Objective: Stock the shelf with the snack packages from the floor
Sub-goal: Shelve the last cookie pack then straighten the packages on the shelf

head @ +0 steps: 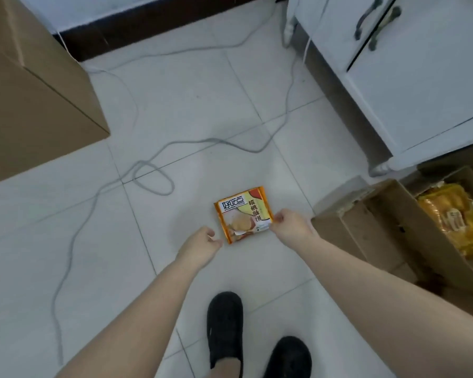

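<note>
Snack package [243, 214], orange with a white label and a biscuit picture, lay flat on the pale tiled floor [197, 110], just ahead of two black slippers [224, 326]. Right hand [291, 226] reached down to the package's right edge, fingers curled and pinched at that edge; whether actually gripped or only touched, impossible to tell. Left hand [201, 245] hovered just beside the package's lower left corner, loosely curled and half open, with nothing in it and a sliver of floor visible between fingertips and wrapper. Both forearms stretched forward and down from the bottom of the view.

Grey cable [153, 170] snaked across the tiles beyond the package, looped once near the middle of the floor and trailed off toward the dark baseboard [137, 25] at the top. Big closed cardboard box [36, 99] stood at upper left. White cabinet [410, 85] with two dark handles stood at upper right on short feet. Open cardboard box [377, 227] sat on the floor below the cabinet, just right of the right hand, with yellow wrapped packs [453, 216] inside; print on those packs too blurred to read. Shelf not identifiable anywhere in view.
</note>
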A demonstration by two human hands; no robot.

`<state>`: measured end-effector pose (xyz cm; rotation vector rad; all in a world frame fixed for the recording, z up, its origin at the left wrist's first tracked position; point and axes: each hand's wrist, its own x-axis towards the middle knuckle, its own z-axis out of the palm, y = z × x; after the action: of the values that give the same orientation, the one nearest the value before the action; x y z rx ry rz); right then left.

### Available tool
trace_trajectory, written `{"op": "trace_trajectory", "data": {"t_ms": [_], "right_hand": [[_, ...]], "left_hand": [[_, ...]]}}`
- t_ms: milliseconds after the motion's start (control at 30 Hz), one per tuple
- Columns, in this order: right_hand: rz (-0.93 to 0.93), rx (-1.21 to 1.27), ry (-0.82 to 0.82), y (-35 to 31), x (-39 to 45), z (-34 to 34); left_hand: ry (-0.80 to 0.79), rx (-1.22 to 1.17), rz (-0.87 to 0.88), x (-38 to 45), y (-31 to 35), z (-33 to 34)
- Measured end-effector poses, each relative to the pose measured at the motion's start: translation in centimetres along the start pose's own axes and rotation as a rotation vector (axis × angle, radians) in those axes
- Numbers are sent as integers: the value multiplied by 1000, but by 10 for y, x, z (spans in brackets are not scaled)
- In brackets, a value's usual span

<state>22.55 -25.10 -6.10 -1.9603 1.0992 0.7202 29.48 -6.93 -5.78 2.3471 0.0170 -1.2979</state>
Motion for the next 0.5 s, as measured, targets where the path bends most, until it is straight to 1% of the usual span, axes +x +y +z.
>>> {"op": "trace_trajectory", "data": {"t_ms": [133, 267, 367, 400, 500], "right_hand": [[31, 34, 21, 30, 111, 69], [136, 64, 21, 56, 189, 109], [213, 125, 4, 69, 215, 123], [208, 127, 21, 72, 218, 126], [183, 189, 110, 75, 210, 122]], "left_hand": [[2, -112, -123, 107, -24, 59], [-17, -218, -240, 176, -37, 98], [-93, -331, -180, 200, -38, 117], [-88, -351, -153, 203, -38, 122], [25, -410, -123, 200, -37, 124]]}}
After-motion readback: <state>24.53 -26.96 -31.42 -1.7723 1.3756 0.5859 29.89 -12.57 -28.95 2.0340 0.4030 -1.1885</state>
